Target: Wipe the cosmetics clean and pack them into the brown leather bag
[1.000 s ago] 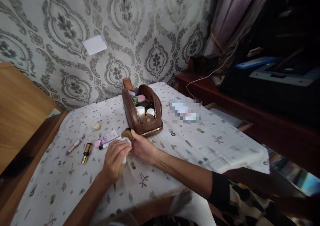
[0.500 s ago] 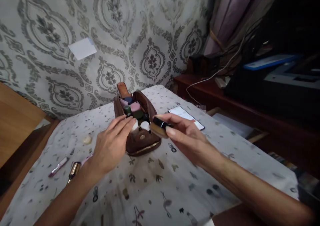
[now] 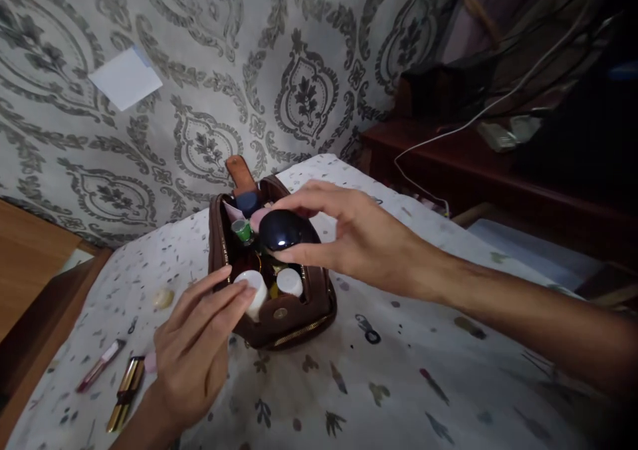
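Note:
A brown cosmetic bag (image 3: 319, 304) lies unzipped, full of small containers. Above its middle, my right hand (image 3: 359, 237) grips a small jar (image 3: 283, 230) by its sides, its shiny black round lid turned toward me. My left hand (image 3: 199, 337) is at the bag's near left side with fingers stretched out, the tips touching a white-capped container (image 3: 254, 294). Beside that stands a second white-capped bottle (image 3: 290, 282). Further back in the bag are a green-topped bottle (image 3: 242, 230), a dark blue item (image 3: 246, 202) and something pink, partly behind the jar.
Left of the bag, a pink lip gloss tube (image 3: 101, 365), a gold and dark tube (image 3: 125, 393) and a cream-coloured round item (image 3: 162, 298) lie on the patterned cloth (image 3: 399, 383). A white cable (image 3: 443, 133) trails over dark red furniture (image 3: 383, 137) at right. My right hand mostly hides a phone.
My right hand has carried the jar left over the bag and tipped its lid toward me. My left hand has shifted left and toward me. The view has moved closer.

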